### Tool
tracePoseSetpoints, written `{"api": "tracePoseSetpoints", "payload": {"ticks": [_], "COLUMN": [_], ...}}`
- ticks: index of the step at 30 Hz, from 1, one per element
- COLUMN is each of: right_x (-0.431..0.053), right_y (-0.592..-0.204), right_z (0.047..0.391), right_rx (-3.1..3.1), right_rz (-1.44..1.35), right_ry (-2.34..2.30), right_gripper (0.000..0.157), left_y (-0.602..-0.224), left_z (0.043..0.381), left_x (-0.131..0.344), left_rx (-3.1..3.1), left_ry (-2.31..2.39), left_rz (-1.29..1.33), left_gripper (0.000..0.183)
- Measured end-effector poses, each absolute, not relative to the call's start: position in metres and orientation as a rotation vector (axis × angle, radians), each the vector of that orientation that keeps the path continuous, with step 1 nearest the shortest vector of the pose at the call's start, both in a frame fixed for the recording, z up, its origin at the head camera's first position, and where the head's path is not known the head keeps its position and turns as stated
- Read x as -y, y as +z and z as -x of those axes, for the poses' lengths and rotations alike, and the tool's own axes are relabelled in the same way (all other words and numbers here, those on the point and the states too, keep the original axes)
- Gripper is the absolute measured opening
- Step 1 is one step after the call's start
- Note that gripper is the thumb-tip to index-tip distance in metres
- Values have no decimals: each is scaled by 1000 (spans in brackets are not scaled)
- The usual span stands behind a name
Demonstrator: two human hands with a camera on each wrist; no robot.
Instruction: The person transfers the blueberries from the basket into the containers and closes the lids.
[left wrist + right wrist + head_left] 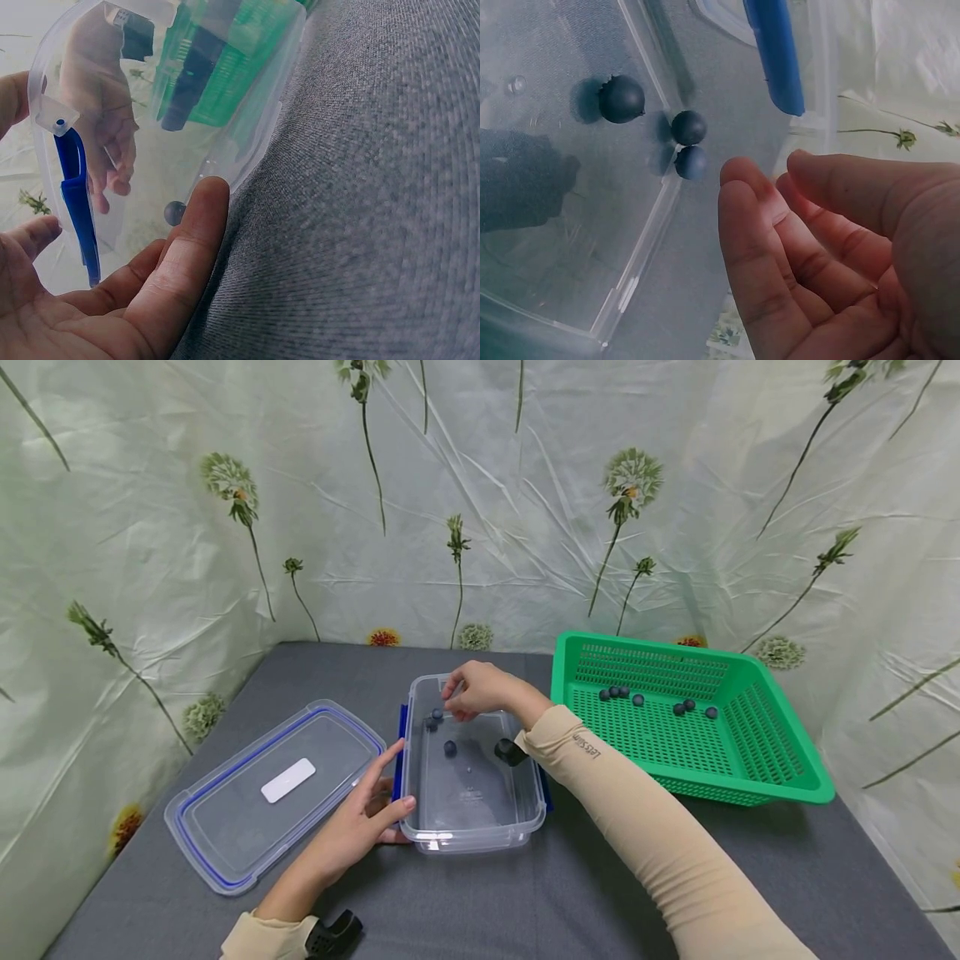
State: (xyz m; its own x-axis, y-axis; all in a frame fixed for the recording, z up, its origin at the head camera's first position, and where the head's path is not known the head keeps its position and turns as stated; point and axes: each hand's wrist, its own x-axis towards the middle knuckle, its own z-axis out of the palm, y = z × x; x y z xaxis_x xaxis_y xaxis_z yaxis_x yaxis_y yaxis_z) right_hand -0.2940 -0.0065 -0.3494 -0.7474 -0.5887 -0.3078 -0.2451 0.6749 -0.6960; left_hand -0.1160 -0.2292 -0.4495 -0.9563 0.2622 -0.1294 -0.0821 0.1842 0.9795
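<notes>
A clear plastic container (472,814) with blue side latches sits in the middle of the table. My left hand (367,810) holds its left side, thumb at the rim and lower fingers against the outer wall. My right hand (480,687) is over the far end of the container, its fingers loosely bent. In the right wrist view, a gap shows between thumb and fingertips (739,184), with nothing in it. One blueberry (622,99) lies on the container's floor, and two smaller-looking blueberries (688,127) sit close together by the wall.
To the right stands a green perforated basket (795,777) with several blueberries (637,700) inside. A clear lid (225,810) with a blue seal and a white label lies left of the container. Behind the grey table (480,910) hangs a flowered curtain (525,527).
</notes>
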Motion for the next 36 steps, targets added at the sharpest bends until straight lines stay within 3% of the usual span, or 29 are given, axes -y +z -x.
{"api": "tracePoseSetpoints", "payload": {"ticks": [17,36], "right_x": [-24,-68], "right_y": [-336,-320], "right_z": [298,305], "right_rx": [-2327,-2361], "right_rz": [673,588], "right_ry": [-1014,-1077], "right_gripper": [21,29], "left_y": [-449,-450], "left_z": [115,114], "left_x": [228,227], "left_rx": [-2213,-2217], "left_ry": [1845,1848], "left_rz": [-153,-159], "left_gripper": [78,79]}}
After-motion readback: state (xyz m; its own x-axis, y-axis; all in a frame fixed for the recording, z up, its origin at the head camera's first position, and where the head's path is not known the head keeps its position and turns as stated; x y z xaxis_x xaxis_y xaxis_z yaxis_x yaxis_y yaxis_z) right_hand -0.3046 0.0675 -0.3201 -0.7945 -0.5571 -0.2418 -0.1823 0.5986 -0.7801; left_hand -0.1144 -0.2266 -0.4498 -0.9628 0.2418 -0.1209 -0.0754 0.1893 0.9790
